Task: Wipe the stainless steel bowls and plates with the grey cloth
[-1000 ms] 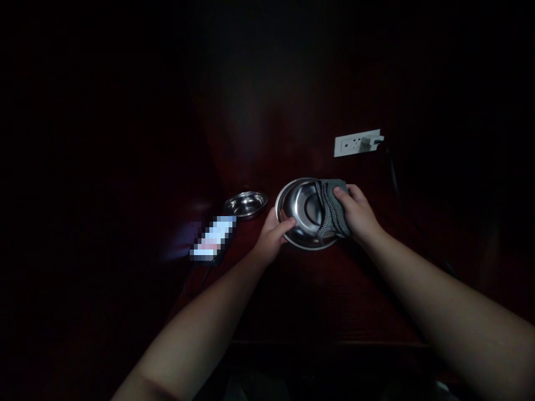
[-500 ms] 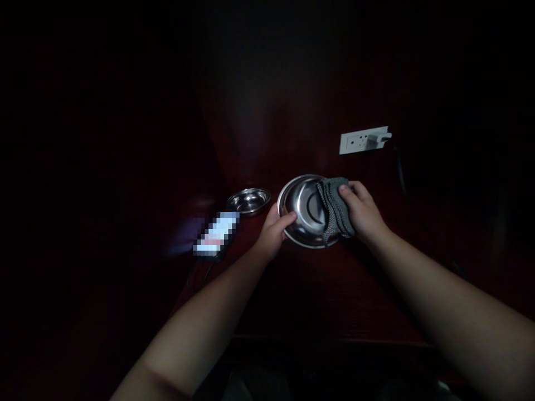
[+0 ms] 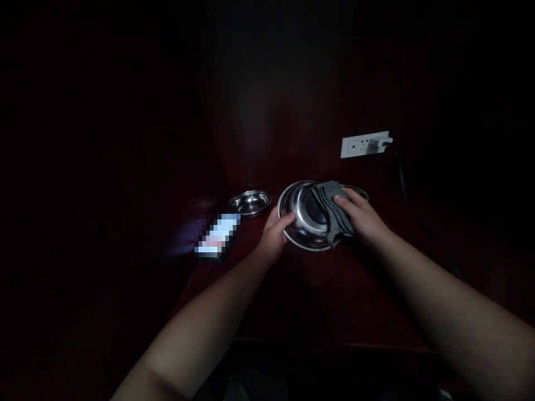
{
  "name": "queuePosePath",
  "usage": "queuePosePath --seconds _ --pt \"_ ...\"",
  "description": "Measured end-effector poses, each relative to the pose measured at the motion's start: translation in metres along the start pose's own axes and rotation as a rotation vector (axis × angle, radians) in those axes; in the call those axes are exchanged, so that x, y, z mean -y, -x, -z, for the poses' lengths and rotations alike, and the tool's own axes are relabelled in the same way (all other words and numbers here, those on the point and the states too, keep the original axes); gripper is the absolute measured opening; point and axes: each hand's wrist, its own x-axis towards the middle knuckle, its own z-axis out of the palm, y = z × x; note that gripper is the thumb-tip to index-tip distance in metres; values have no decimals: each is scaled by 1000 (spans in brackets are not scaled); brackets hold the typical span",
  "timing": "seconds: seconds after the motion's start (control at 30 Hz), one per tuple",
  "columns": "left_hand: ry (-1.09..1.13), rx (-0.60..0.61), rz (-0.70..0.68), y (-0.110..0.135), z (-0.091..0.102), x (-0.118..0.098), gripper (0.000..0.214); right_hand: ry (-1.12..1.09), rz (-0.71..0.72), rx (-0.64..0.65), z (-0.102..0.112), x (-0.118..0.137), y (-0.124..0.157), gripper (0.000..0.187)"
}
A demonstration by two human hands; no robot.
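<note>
Cloth: in the head view, we see the cloth (image 3: 334,214) lying a little farther left across the bowl (image 3: 301,228) than half a second ago.
Curved rim: a thin metal rim (image 3: 361,191) now shows behind the right hand (image 3: 365,220); we cannot tell what it belongs to.
Left hand: the left hand (image 3: 273,236) is clamped on the bowl's left edge, thumb on the shiny face, other fingers mostly hidden.
Right hand: clamped on the cloth, which covers the bowl's right part.
Phone: the phone (image 3: 217,236) has its screen blurred into blocks.
Bowl: round, polished metal, tilted above the dark red desk (image 3: 309,301).
Weave: grey, folded, coarsely textured.
Second bowl: the second bowl (image 3: 251,205), shallow and shiny, sits beyond the phone.
</note>
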Motion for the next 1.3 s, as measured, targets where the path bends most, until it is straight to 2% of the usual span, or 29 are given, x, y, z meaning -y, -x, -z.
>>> queuePosePath --seconds 0.2,0.47,0.6,0.73,0.9,1.17,1.3 --pt "-17 60 -33 -1 2 3 47 5 -17 -1 -2 -1 0 49" --pt "-32 29 -11 -1 1 1 46 14 -35 -20 -3 0 2 52" --pt "-44 36 -5 -1 1 1 47 60 7 -22 -1 0 1 54" --pt "-56 37 -13 -1 2 1 45 74 67 -40 -1 -3 -1 45" --pt "-63 30 -1 -3 4 2 44 110 35 -102 -2 -6 -3 44" --pt "-67 -8 -56 -8 7 2 41 152 56 -83 -3 -6 -2 43" --pt "-71 -9 -30 -7 7 3 42 176 65 -81 -2 -3 -3 43"
